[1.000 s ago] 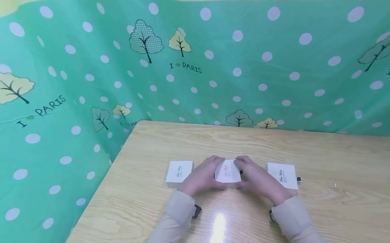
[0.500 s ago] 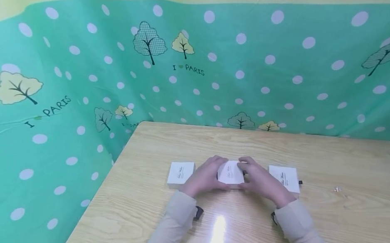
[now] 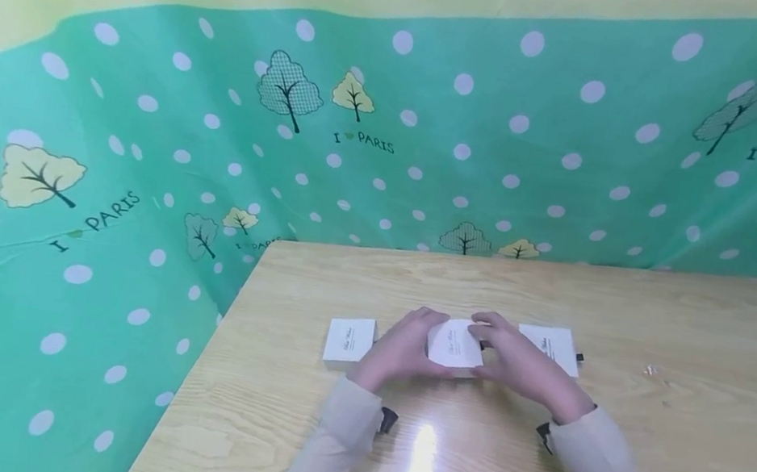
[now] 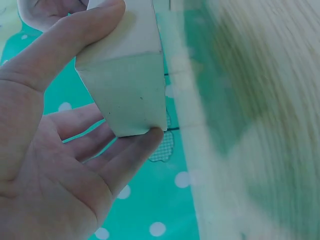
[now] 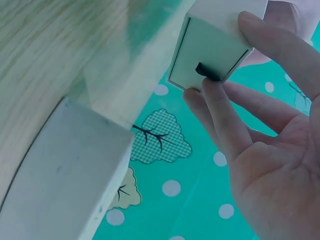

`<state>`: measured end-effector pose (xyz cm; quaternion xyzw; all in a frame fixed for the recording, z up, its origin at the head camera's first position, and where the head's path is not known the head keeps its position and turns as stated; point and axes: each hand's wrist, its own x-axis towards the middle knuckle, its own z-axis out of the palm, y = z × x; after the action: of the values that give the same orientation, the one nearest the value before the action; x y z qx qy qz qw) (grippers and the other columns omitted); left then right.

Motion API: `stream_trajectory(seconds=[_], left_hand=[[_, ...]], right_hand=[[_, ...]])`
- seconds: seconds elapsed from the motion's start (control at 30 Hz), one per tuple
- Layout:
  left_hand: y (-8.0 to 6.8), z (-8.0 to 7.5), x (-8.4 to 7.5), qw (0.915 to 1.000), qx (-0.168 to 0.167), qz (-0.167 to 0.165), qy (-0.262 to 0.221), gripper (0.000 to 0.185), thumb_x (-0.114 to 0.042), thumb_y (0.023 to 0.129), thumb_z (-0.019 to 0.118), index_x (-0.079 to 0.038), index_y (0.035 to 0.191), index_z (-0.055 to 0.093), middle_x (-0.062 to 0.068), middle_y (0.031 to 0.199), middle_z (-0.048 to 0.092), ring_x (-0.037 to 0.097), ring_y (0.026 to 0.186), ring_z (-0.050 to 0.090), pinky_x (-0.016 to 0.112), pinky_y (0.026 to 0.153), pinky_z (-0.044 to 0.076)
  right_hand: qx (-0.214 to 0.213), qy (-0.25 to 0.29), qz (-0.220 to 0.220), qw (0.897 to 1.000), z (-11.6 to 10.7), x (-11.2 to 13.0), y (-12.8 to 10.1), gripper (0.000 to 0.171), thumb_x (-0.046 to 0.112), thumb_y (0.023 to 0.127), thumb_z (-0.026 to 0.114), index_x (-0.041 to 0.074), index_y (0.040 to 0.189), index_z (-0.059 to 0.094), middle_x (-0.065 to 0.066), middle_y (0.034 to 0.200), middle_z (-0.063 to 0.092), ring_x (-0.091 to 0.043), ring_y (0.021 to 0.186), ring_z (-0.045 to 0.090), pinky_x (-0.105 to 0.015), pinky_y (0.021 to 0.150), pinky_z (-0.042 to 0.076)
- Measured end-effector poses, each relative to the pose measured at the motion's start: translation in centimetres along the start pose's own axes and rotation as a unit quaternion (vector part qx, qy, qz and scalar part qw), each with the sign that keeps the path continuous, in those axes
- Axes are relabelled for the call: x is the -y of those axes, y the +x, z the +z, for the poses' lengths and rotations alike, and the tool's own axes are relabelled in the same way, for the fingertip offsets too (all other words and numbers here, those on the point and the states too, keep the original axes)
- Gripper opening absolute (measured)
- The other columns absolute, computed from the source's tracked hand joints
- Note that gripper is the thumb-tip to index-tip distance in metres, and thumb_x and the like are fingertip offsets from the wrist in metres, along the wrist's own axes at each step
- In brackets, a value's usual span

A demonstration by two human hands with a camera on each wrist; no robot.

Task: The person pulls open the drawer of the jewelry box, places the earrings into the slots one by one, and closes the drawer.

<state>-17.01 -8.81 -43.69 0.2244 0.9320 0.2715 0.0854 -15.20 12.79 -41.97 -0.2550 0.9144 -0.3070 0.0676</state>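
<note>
Both hands hold a small white box [image 3: 454, 343] with dark lettering on top, near the middle of the table. My left hand [image 3: 402, 347] grips its left end; the left wrist view shows the thumb on one side and fingertips on the opposite edge of the box [image 4: 127, 95]. At the other end, my right hand [image 3: 524, 365] has its thumb on the near side and fingers at the far edge. A fingertip touches the short black ribbon tab [image 5: 206, 71] on that end face in the right wrist view. The box appears closed.
Two similar white boxes lie on the wooden table [image 3: 249, 412]: one box [image 3: 348, 339] to the left, another box [image 3: 548, 345] to the right with a black tab. A small clear scrap [image 3: 650, 370] lies farther right. A green dotted curtain [image 3: 403, 166] hangs behind the table.
The view has shifted slightly. Both hands stay on the middle box, and the right hand and wrist have moved a little to the right. The outer boxes have not moved on the table.
</note>
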Motion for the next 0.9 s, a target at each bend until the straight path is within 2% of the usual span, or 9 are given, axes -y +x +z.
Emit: stream_trajectory(seconds=[0.13,0.33,0.7,0.9], left_hand=[[-0.5,0.0,-0.9,1.0,-0.004,0.004,0.005,0.082,-0.035,0.068,0.091,-0.013,0.139,0.055,-0.001,0.132,0.058,0.013,0.114,0.055,0.031,0.098,0.047],[-0.9,-0.1,-2.0,0.9992,-0.006,0.023,0.031,0.082,-0.038,0.069,0.09,-0.011,0.139,0.055,0.001,0.132,0.059,0.013,0.113,0.055,0.029,0.096,0.049],[-1.9,0.7,-3.2,0.9985,-0.005,0.015,0.053,0.087,-0.042,0.068,0.089,-0.014,0.142,0.052,-0.002,0.133,0.057,0.013,0.114,0.055,0.03,0.095,0.049],[-2.4,1.3,-3.9,0.9978,-0.007,0.031,0.058,0.083,-0.043,0.068,0.089,-0.015,0.139,0.055,-0.003,0.128,0.058,0.011,0.11,0.055,0.026,0.09,0.049]], right_hand=[[-0.004,-0.006,-0.003,1.0,-0.4,0.2,-1.1,0.058,0.01,0.08,0.081,-0.01,0.129,0.058,-0.029,0.144,0.044,-0.046,0.125,0.052,-0.053,0.1,0.048],[-0.009,-0.009,-0.023,1.0,-1.0,0.2,-2.1,0.055,0.01,0.079,0.082,-0.011,0.126,0.061,-0.03,0.141,0.046,-0.039,0.111,0.062,-0.049,0.091,0.054],[-0.032,-0.029,-0.059,0.997,-1.2,0.3,-3.7,0.043,0.007,0.075,0.084,-0.006,0.113,0.068,-0.028,0.131,0.054,-0.034,0.101,0.066,-0.042,0.083,0.057],[-0.022,-0.024,-0.042,0.999,-1.4,0.2,-4.8,0.044,0.01,0.075,0.085,-0.004,0.114,0.069,-0.027,0.133,0.053,-0.04,0.112,0.061,-0.048,0.09,0.054]])
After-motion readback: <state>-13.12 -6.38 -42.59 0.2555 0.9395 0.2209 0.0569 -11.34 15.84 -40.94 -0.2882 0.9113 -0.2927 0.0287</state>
